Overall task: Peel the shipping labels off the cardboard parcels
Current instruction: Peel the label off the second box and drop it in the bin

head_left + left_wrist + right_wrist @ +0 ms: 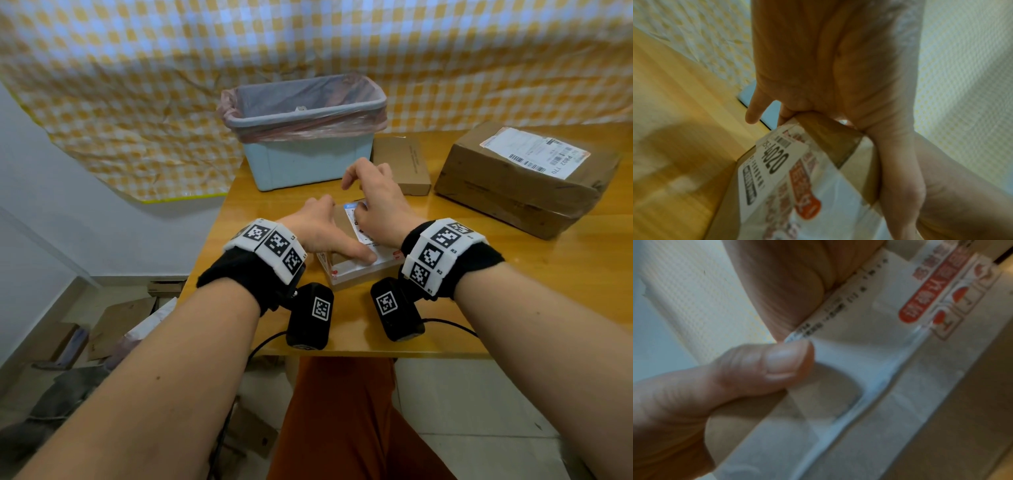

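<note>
A small cardboard parcel (356, 274) lies on the wooden table (513, 291) near its front edge. My left hand (330, 229) grips it, the thumb laid across its top and the fingers curled over the far edge (818, 112). Its white shipping label (774, 160) carries black digits and red print. My right hand (359, 209) pinches the label's corner between thumb and finger (795, 340), and that edge of the label (838, 331) stands lifted off the cardboard. At the right stands a large parcel (513, 192) with its own label (534, 154) flat on top.
A pale blue bin (308, 161) with a pink liner stands behind my hands at the table's back. A small flat cardboard box (404, 164) lies between bin and large parcel. Checked cloth hangs behind. Flattened cardboard lies on the floor at the left (120, 325).
</note>
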